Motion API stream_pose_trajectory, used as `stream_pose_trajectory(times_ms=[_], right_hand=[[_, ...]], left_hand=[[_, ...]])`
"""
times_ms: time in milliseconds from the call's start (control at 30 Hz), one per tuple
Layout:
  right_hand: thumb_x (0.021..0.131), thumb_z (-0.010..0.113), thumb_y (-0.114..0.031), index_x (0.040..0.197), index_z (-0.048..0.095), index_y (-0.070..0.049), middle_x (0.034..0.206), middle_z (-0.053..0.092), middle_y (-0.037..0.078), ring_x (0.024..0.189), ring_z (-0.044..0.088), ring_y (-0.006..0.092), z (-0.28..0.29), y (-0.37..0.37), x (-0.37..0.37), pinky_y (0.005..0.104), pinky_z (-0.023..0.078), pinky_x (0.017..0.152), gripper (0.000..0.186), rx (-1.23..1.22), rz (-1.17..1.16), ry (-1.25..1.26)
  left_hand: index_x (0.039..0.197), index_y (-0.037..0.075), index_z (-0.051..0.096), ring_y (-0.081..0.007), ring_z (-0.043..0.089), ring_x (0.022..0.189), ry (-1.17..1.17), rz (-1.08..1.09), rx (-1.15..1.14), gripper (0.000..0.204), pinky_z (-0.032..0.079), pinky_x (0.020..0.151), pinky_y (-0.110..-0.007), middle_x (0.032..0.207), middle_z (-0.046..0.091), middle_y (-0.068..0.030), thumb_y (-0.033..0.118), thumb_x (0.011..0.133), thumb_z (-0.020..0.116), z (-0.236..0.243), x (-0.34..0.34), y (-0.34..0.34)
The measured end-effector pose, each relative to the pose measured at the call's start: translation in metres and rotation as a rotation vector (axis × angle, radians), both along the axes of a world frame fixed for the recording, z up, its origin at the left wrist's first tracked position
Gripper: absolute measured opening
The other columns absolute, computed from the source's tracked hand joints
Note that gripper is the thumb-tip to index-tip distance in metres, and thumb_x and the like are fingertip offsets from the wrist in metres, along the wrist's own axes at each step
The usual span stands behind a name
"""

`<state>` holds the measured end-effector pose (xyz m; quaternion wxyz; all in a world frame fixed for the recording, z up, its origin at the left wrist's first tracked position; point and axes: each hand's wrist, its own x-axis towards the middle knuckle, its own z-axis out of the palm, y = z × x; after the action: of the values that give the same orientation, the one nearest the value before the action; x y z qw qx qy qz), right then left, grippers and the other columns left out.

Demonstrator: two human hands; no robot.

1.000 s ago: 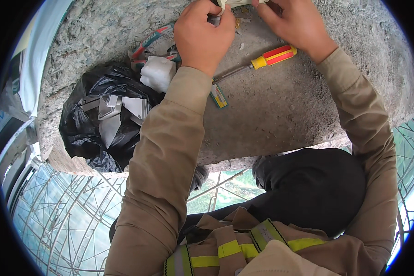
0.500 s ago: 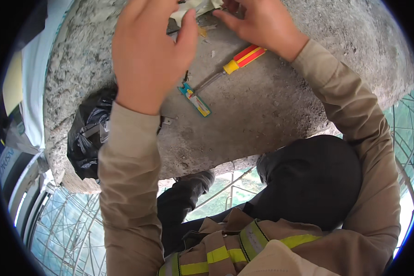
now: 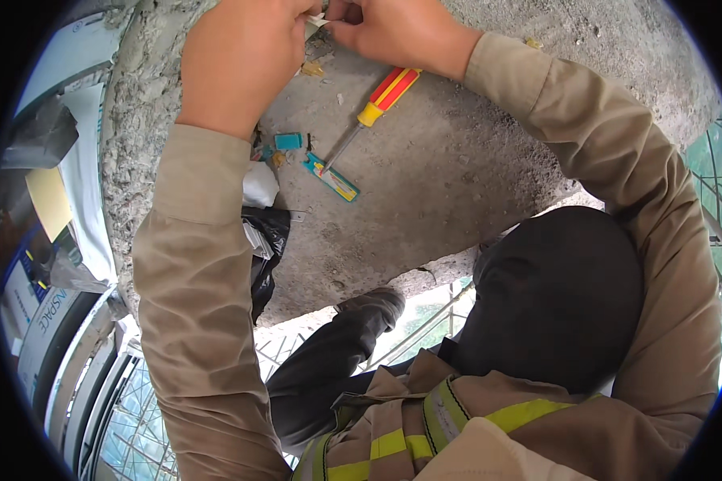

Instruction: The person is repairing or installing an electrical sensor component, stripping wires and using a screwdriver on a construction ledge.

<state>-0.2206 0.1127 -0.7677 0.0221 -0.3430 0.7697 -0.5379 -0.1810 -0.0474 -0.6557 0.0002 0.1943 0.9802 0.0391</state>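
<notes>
At the top edge, my left hand [image 3: 237,64] and my right hand [image 3: 409,34] come close together, fingers closed around a pale thin sheet [image 3: 316,24]. Most of that sheet and several fingertips lie beyond the picture or behind the hands. Below my right hand, a screwdriver [image 3: 387,98] with a red and yellow handle lies on the rough concrete. Its shaft tip rests on a slim teal and yellow case [image 3: 333,178]. A small teal block [image 3: 288,142] lies between that case and my left wrist.
Beside my left sleeve are a white lump [image 3: 260,186] and a black plastic bag [image 3: 274,228], partly hidden by the sleeve. Yellowish scraps [image 3: 312,70] dot the concrete slab [image 3: 425,176]. Beyond its near edge, thin rods [image 3: 425,325] and a dark-trousered knee [image 3: 565,297] show.
My hands have drawn together, and both now close on the pale sheet. My left hand, spread before, has pinched shut. The view has shifted, uncovering the teal block and the white lump.
</notes>
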Motion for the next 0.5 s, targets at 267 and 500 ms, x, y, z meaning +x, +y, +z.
stream_pose_trajectory(times_ms=[267,500], right_hand=[[0.082,0.072,-0.009,0.085,0.065,0.0,0.083,0.066,0.024,0.079,0.065,0.0458,-0.015,-0.017,0.003,0.0492,0.053,0.068,0.012,-0.068,-0.039,0.104],[0.08,0.071,-0.007,0.082,0.063,0.0,0.083,0.065,0.024,0.078,0.064,0.0462,-0.02,-0.011,-0.001,0.0501,0.052,0.068,0.011,-0.131,0.027,0.212]], left_hand=[[0.102,0.012,0.075,-0.0244,0.065,0.073,0.06,-0.097,0.133,0.012,0.051,0.064,-0.032,0.084,0.066,-0.0061,0.009,0.091,0.071,-0.026,0.008,-0.031],[0.103,0.015,0.076,-0.0264,0.064,0.073,0.06,-0.082,0.069,0.012,0.051,0.063,-0.035,0.082,0.062,-0.0049,0.011,0.092,0.072,-0.022,0.012,-0.038]])
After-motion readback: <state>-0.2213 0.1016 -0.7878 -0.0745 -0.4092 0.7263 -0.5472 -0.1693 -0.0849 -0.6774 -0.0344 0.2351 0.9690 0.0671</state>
